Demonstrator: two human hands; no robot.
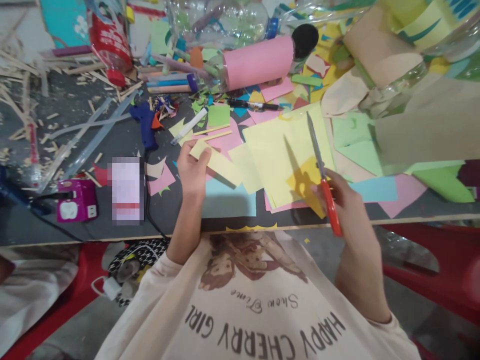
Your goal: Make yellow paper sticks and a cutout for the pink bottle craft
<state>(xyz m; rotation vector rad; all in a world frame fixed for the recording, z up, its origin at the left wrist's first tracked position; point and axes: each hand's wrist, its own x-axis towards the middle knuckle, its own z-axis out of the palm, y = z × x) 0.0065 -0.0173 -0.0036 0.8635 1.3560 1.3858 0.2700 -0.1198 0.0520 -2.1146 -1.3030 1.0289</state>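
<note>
Pinched in my left hand is a narrow pale yellow paper strip, its far end slanting down to the right. My right hand grips scissors with red handles; their blades point up and away from me and look closed. Below the blades lie pale yellow sheets, with the scissors' shadow across them. A darker yellow piece rests on the sheets near my right fingers. A light blue sheet lies beneath the strip, close to the table edge.
A blue glue gun lies left of my left hand, its cord running to the edge. Further back are a pink-wrapped bottle, a red-labelled bottle, a black pen and a white marker. Wood scraps litter the left; a purple box stands there.
</note>
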